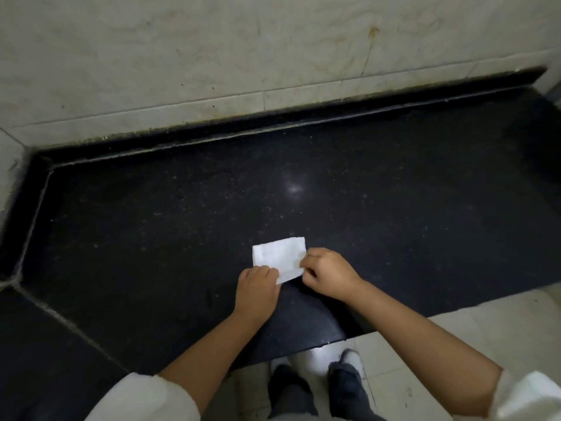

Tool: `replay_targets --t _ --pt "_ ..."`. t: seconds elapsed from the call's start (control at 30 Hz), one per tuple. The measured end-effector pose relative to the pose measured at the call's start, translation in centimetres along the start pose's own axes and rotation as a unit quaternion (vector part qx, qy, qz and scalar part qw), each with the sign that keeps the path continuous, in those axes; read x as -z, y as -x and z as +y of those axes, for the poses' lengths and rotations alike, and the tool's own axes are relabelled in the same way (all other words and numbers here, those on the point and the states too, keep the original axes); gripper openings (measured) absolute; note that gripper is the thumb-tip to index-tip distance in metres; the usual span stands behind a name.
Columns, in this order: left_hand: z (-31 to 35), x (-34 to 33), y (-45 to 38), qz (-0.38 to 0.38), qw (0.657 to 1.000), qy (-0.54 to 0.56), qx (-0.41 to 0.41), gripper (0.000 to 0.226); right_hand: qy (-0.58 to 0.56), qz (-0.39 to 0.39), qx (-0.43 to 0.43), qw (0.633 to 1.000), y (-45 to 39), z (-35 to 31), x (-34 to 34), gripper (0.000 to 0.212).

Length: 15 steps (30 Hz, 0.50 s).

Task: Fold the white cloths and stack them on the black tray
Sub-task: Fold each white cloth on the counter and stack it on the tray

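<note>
Hands [258, 287] [326, 273] perhaps pinching white cloth [277, 256], near edge hidden.

I counted one white cloth [279, 258], pinched between my two hands: my left hand [258, 288] at its near edge, my right hand [328, 273] at its right edge. One black counter [182, 223] lay beneath them.

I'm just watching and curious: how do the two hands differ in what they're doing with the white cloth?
The left hand lies at the cloth's near left corner, knuckles up, fingers curled on its edge. The right hand sits at the near right edge, farther from the body than the left, fingertips pinching it. The left hides the corner; the right hides little. Both touch the cloth on the dark counter.
</note>
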<state>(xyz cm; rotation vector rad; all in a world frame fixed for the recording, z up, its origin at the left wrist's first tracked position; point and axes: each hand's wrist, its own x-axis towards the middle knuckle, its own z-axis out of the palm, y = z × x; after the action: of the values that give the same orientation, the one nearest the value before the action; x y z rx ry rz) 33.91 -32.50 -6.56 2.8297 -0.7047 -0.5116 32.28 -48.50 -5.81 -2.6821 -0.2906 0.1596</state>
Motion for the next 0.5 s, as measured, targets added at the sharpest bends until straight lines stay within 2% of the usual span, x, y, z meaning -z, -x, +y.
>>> replay_targets --t 0.1,0.13,0.27,0.37,0.43,0.5 --pt "2.7 0.5 -1.7 0.017 0.996 0.015 -0.085 0.021 -0.075 0.053 -0.091 0.992 2.9 2.4 2.3 0.023" --pt "4.2 1.1 -2.4 -0.015 0.994 0.014 -0.103 0.026 -0.095 0.085 -0.123 0.984 4.4 3.5 3.2 0.021" --pt "12.4 1.7 -4.6 -0.003 0.975 -0.023 -0.221 0.072 -0.164 0.196 -0.219 0.942 11.4 8.6 7.0 0.034" --pt "21.2 1.9 -6.1 0.012 0.953 -0.064 -0.297 0.061 -0.164 0.28 -0.264 0.908 17.8 13.3 10.8 0.037" --pt "28.0 1.7 -6.6 0.015 0.933 -0.082 -0.349 0.06 -0.153 0.312 -0.29 0.892 22.4 17.0 13.0 0.031" --pt "34.9 1.3 -7.6 0.013 0.928 -0.087 -0.363 0.036 -0.144 0.333 -0.307 0.88 26.8 20.9 15.1 0.027"
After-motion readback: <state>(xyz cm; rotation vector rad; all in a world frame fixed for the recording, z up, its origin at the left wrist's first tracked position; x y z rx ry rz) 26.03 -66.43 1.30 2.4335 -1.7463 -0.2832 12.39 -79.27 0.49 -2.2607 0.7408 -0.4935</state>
